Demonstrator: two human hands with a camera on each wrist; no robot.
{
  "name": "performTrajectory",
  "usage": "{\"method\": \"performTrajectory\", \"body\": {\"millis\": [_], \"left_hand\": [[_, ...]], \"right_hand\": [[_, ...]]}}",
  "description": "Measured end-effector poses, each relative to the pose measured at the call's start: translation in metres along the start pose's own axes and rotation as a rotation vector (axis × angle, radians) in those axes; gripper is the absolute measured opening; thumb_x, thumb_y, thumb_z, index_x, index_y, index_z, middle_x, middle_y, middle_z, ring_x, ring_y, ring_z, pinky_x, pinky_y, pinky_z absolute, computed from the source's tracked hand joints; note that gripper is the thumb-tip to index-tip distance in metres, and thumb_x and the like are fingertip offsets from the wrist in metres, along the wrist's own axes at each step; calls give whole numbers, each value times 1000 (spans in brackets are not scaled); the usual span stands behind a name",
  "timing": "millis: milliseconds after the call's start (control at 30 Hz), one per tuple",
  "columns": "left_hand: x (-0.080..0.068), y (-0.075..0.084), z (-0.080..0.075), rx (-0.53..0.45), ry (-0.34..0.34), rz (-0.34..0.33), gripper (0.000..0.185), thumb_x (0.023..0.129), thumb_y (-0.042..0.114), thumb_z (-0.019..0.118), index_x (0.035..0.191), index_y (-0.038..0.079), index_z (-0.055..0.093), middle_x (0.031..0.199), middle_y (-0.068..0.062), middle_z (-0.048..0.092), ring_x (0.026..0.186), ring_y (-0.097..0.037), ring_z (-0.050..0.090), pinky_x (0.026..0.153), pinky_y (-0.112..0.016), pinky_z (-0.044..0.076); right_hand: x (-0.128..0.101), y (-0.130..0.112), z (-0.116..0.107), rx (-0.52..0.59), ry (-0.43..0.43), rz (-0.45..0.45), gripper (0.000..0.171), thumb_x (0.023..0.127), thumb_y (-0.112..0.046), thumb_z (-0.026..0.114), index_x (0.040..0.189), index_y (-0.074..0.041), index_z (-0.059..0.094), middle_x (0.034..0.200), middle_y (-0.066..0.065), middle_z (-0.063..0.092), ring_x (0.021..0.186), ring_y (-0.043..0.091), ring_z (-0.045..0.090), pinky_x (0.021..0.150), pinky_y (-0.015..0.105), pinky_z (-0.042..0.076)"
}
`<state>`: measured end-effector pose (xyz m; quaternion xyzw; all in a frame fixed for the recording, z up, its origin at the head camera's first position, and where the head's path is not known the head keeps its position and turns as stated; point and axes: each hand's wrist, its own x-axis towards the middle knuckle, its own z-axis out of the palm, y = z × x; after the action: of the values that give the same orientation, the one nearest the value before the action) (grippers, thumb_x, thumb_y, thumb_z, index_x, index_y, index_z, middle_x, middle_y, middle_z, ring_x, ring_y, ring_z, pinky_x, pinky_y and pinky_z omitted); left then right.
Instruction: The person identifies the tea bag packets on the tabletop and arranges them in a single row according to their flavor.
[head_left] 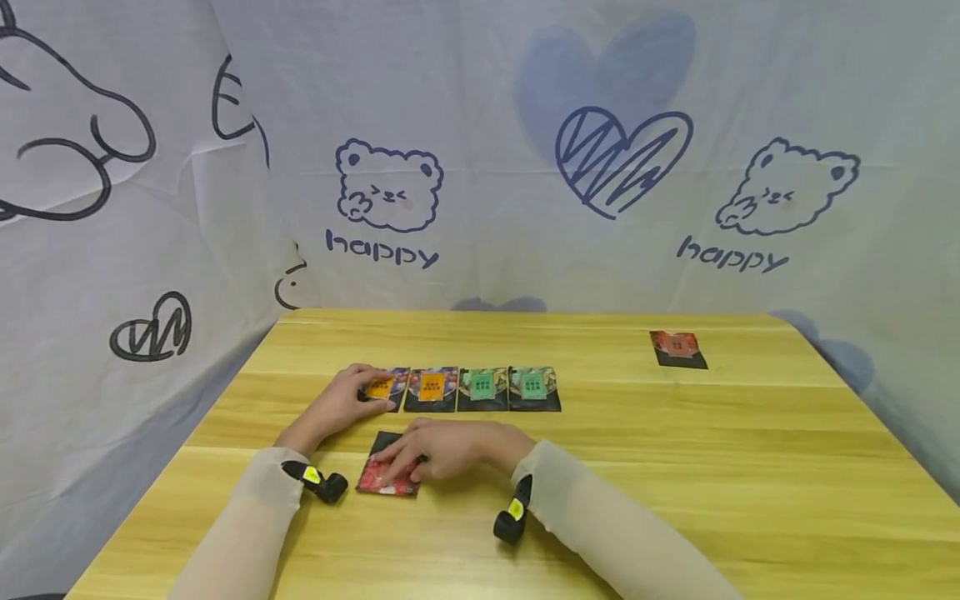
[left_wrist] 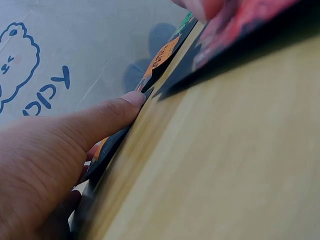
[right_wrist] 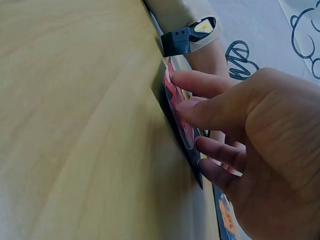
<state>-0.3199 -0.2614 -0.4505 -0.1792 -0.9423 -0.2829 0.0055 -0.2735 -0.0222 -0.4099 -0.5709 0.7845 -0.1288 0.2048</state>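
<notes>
Four dark snack packets lie in a row on the wooden table (head_left: 675, 467): two with orange labels, two with green (head_left: 482, 388). My left hand (head_left: 369, 387) holds the left end of the leftmost orange-labelled packet (head_left: 382, 388). In the left wrist view the thumb (left_wrist: 107, 116) lies along that orange-labelled packet's (left_wrist: 159, 59) edge, with fingers behind it. My right hand (head_left: 397, 467) rests with straight, spread fingers (right_wrist: 197, 82) on a red packet (head_left: 384, 482) nearer me. That red packet (right_wrist: 175, 97) shows edge-on in the right wrist view.
A second red packet (head_left: 677, 348) lies alone at the far right of the table. A black wrist camera sits on each forearm (head_left: 324, 483). White printed cloth (head_left: 480, 167) hangs behind the table and to the left.
</notes>
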Motion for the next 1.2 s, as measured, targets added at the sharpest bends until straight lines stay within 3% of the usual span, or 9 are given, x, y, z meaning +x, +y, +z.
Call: {"method": "performTrajectory", "body": {"millis": [200, 533, 667, 800, 1000, 1200], "left_hand": [[1, 0, 0, 4, 3, 3, 61, 88, 43, 72, 138, 12, 58, 138, -21, 47, 127, -43, 42, 104, -62, 34], [3, 0, -2, -17, -14, -16, 63, 88, 43, 73, 139, 10, 57, 140, -22, 45, 128, -43, 40, 105, -61, 33], [2, 0, -2, -9, -10, -17, 63, 88, 44, 72, 139, 10, 57, 140, -22, 45, 128, -43, 40, 105, -62, 33], [1, 0, -1, 0, -1, -8, 63, 88, 44, 72, 139, 10, 56, 139, -22, 46, 127, -43, 41, 104, -62, 33], [1, 0, 0, -7, 3, -1, 61, 88, 42, 72, 139, 11, 57, 138, -21, 46, 127, -42, 41, 104, -61, 34], [0, 2, -1, -7, -1, -2, 61, 88, 42, 73, 138, 11, 57, 138, -21, 46, 126, -42, 42, 104, -61, 34]], "right_hand": [[-3, 2, -2, -22, 9, 2, 47, 97, -12, 59, 140, -32, 56, 150, -15, 39, 114, 0, 42, 92, 19, 31], [-13, 4, 2, -89, 85, 23, 44, 94, -37, 66, 137, -32, 59, 144, -13, 48, 101, 4, 42, 80, 20, 34], [-17, 3, 3, -114, 100, 22, 42, 96, -42, 61, 136, -31, 60, 143, -10, 51, 103, 6, 44, 82, 20, 36], [-22, 3, 3, -163, 115, 17, 35, 100, -34, 56, 135, -30, 61, 140, -7, 53, 113, 8, 47, 89, 22, 38], [-26, 4, 5, -187, 149, 64, 35, 98, -39, 59, 131, -32, 64, 135, -7, 55, 109, 10, 47, 92, 26, 40], [-30, 5, 6, -158, 160, 70, 38, 96, -39, 61, 132, -25, 63, 140, -2, 52, 129, 14, 45, 110, 31, 34]]}}
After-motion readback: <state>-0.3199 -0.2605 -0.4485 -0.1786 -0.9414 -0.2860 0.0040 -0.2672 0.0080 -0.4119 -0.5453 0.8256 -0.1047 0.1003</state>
